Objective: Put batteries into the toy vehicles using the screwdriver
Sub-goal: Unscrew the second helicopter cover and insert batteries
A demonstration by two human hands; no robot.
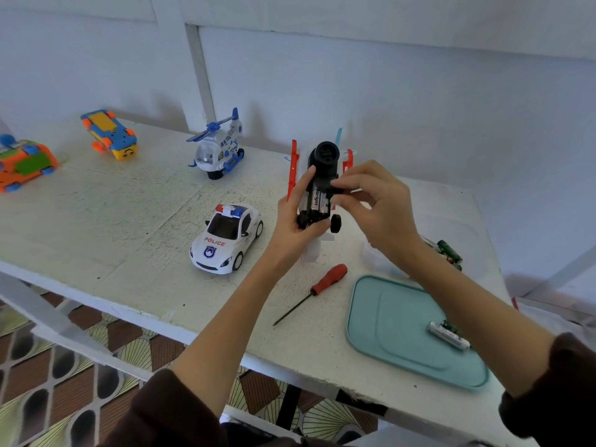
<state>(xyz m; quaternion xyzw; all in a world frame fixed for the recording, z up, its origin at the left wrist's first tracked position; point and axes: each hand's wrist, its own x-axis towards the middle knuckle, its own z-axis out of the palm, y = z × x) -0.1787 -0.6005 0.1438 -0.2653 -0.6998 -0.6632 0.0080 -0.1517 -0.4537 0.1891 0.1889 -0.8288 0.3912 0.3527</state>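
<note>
- Toy plane with red and white parts is held upside down above the middle of the white table, its black underside turned toward the camera.
- Batteries sit side by side in the plane's open compartment.
- The left hand grasps the plane from the left, thumb along its side and fingers curled under the near end by a black wheel.
- The right hand pinches a small black part at the right edge of the compartment with thumb and forefinger; what that part is cannot be told.
- The red-handled screwdriver lies on the table just near of the hands, tip pointing near-left.
- A teal tray lies right of the screwdriver, with loose batteries on its right side.
- More green batteries lie far right, partly hidden behind the right wrist.
- A white police car stands left of the hands; a blue and white helicopter stands farther back.
- Two orange and blue toy vehicles lie overturned at far left.
</note>
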